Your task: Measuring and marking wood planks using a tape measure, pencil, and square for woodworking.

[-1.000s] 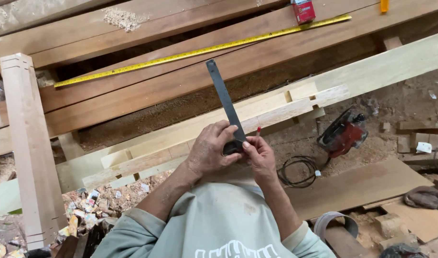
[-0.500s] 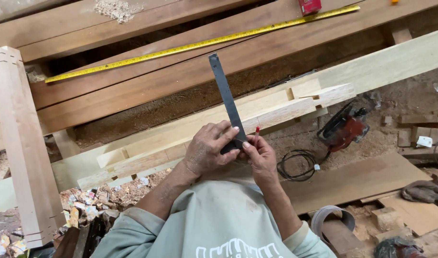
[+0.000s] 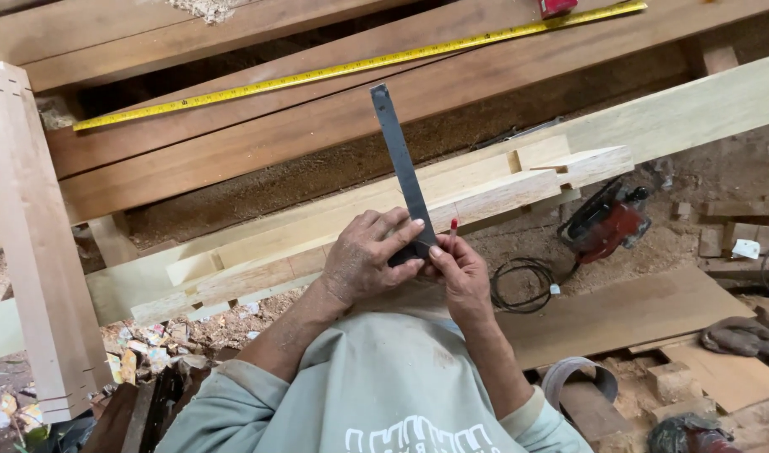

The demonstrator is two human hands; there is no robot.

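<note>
Near the middle of the frame both hands meet on the lower end of a dark metal square (image 3: 403, 172), whose long flat blade points up and slightly left toward the brown planks. The left hand (image 3: 363, 262) wraps its fingers (image 3: 398, 233) across the blade's base, and the right hand (image 3: 460, 270) pinches the same end from the other side while also holding a red-tipped pencil (image 3: 453, 226) upright (only its tip shows). Under the hands a pale notched beam (image 3: 485, 180) runs from lower left to upper right. A yellow tape measure (image 3: 351, 67) lies stretched along a dark plank (image 3: 233, 155) at the top. At right, a red power tool (image 3: 607, 228) sits on the sawdust floor beside its coiled black cord (image 3: 518, 289).
</note>
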